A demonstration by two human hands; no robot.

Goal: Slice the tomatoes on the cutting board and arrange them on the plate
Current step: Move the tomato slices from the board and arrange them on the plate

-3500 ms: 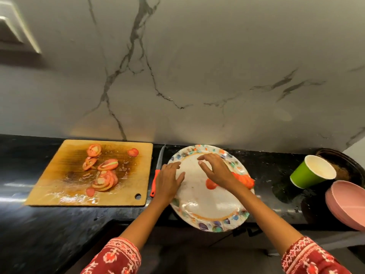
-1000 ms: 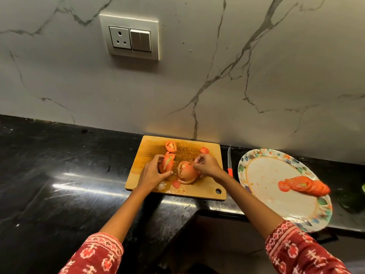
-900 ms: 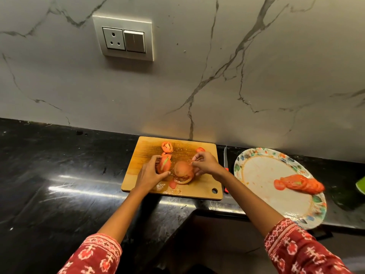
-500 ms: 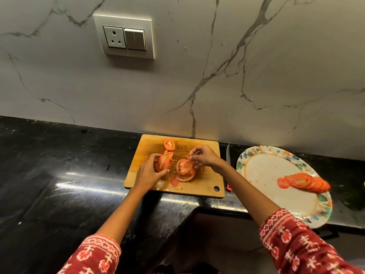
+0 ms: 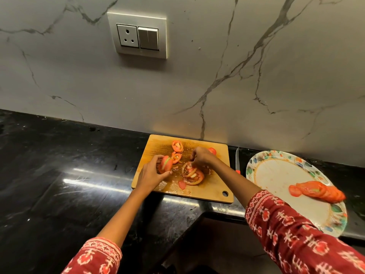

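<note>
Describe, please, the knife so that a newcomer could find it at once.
Start at the wooden cutting board on the black counter. In the gap between it and the floral plate lies the knife, the only thing with a red handle.

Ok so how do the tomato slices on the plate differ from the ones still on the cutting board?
The plate slices lie in one neat overlapping row near the right rim of the plate; the board slices sit in loose, scattered clusters on the cutting board. Nothing touches the plate slices, while the left hand grips some board slices and the right hand pinches at another cluster. Both are red, round-cut tomato.
</note>
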